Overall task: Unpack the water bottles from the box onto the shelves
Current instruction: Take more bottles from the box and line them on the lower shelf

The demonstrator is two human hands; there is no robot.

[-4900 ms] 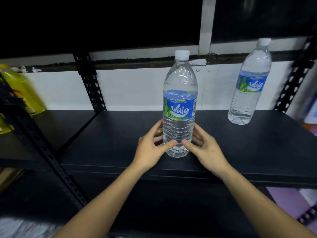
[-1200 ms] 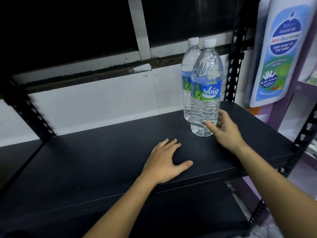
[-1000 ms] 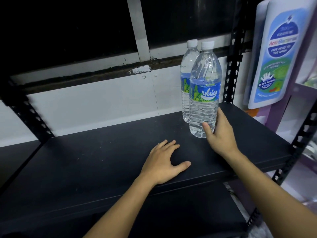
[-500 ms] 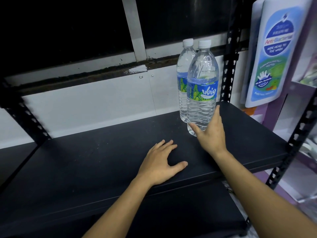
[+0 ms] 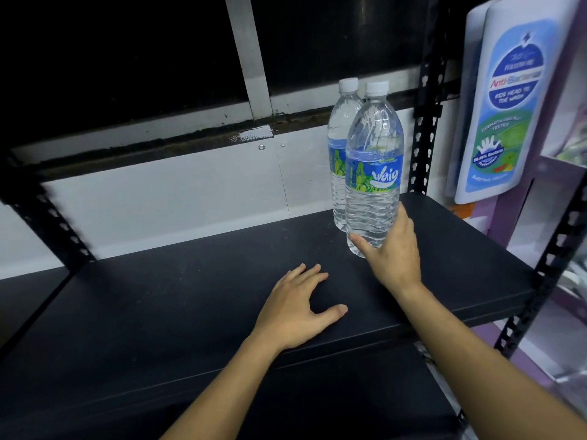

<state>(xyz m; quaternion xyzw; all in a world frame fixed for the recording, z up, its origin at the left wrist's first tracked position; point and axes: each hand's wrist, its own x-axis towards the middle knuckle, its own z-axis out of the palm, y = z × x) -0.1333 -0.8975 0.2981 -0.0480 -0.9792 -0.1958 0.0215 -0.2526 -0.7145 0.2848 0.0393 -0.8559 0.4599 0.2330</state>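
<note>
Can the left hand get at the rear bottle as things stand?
Probably yes: the left side of the rear bottle shows clear of the front bottle, and bare shelf lies between it and the left hand.

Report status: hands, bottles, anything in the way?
Left hand flat on shelf. Right hand grips front bottle low, upright on shelf. Rear bottle close behind, contact unclear.

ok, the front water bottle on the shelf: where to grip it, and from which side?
Take the front bottle round its ribbed lower body, below the label, coming from the front-right. It stands upright, and the rear bottle sits close behind-left, blocking that side. The right hand wraps it there, thumb in front, fingers on the right flank.
</note>
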